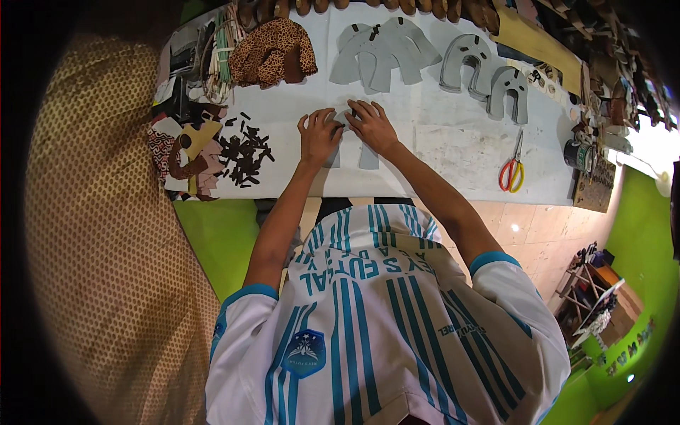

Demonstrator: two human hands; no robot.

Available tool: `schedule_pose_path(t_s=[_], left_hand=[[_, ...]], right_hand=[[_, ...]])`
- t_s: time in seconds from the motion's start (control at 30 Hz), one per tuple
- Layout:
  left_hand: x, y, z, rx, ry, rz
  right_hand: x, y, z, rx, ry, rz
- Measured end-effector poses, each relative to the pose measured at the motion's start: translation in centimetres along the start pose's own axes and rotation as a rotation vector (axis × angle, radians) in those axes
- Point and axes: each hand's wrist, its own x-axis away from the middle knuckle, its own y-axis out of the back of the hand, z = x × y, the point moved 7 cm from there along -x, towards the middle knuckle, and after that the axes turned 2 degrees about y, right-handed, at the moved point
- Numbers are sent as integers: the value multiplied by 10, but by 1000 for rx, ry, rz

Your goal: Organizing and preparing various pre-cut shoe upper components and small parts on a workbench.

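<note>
On the white table top, a grey horseshoe-shaped piece (368, 159) lies beneath both hands, its two legs pointing toward me. My left hand (321, 139) is closed on its left upper side, with fingers bent and fingertips near the middle. From the right, my right hand (372, 127) pinches the curved top, thumb and fingers close together. Something small and dark shows at the right fingertips, too small to tell for sure. To the left of my left hand spreads a heap of short dark strips (244, 154).
Stacked grey horseshoe pieces (382, 57) with dark tabs lie at the back, with more grey pieces (507, 95) at right. Leopard-print pieces (273, 53) sit back left. Scissors (511, 173) with red and yellow handles and a tin (579, 156) are on the right. Scraps (191, 156) cover the left end.
</note>
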Motion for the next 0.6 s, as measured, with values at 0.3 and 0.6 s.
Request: schedule_pose_path(t_s=[0.3,0.6], left_hand=[[-13,-7,-3,-31,-6,-46],[-2,-1,1,37,27,-17]], right_hand=[[0,2,2,-18,1,-33],[1,8,4,-62,-10,-30]])
